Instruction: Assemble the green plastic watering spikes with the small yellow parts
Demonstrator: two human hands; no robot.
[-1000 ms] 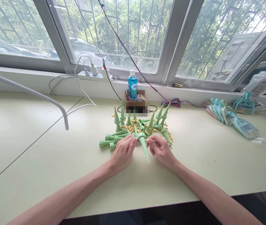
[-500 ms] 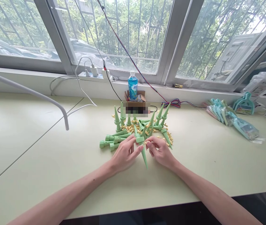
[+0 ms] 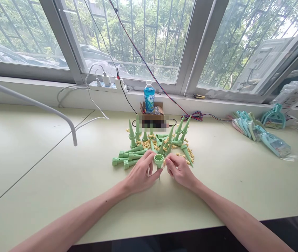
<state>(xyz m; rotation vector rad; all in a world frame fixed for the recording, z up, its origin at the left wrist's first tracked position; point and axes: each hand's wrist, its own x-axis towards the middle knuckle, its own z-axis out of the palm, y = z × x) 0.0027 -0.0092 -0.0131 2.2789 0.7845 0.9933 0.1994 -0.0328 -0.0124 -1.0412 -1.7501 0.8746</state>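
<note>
My left hand point(image 3: 143, 172) grips a green plastic watering spike point(image 3: 158, 159) between thumb and fingers. Its round open end tilts up toward me and its point is down, mostly out of sight. Close beside its right side, my right hand point(image 3: 178, 168) is closed in a pinch on a small yellow plug point(image 3: 164, 162), which is mostly covered by the fingertips. Beyond my hands lies a heap of small yellow plugs point(image 3: 146, 144). Several green spikes point(image 3: 178, 130) stand point up around it, and other green spikes point(image 3: 131, 155) lie on their sides at the left.
Behind the heap, a blue drink bottle point(image 3: 149, 97) stands in a small cardboard box point(image 3: 159, 109). Coiled cable point(image 3: 196, 115) and bagged dustpan-like items point(image 3: 273, 141) are on the right of the table point(image 3: 59, 182). A white bent tube point(image 3: 51, 111) reaches in from the left.
My left hand has turned the spike, so its open end now faces me instead of its side, and its tip no longer points toward the front edge. My right hand stays close by.
</note>
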